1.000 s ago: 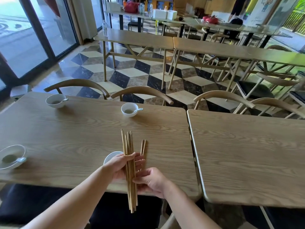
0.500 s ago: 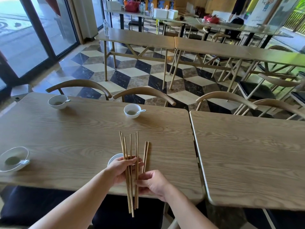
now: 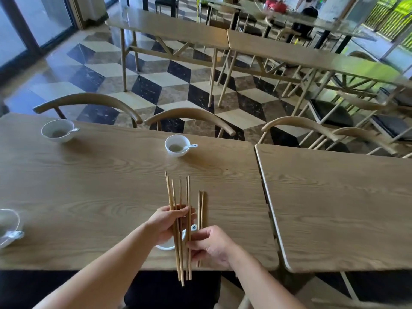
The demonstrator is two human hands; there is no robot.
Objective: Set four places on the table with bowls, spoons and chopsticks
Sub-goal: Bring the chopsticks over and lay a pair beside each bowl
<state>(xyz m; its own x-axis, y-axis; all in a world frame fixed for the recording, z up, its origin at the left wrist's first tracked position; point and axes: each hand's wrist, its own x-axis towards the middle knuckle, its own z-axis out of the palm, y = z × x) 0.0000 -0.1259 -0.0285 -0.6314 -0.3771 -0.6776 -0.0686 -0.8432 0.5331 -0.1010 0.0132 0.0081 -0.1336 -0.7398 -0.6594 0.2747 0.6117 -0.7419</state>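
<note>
Now, in the chopstick step, left fingers (image 3: 181, 211) clasp the bundle (image 3: 170, 192) while right fingers (image 3: 196, 237) seemingly pinch out a pair (image 3: 188, 190), due next beside a far bowl (image 3: 177, 145).

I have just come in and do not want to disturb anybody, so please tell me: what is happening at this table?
A person is setting the wooden table. The left hand grips a bundle of chopsticks above the nearest bowl, and the right hand pinches two of them, apparently to separate a pair. One laid pair rests beside that bowl. The far-left bowl, far-middle bowl and near-left bowl hold spoons but have no chopsticks.
</note>
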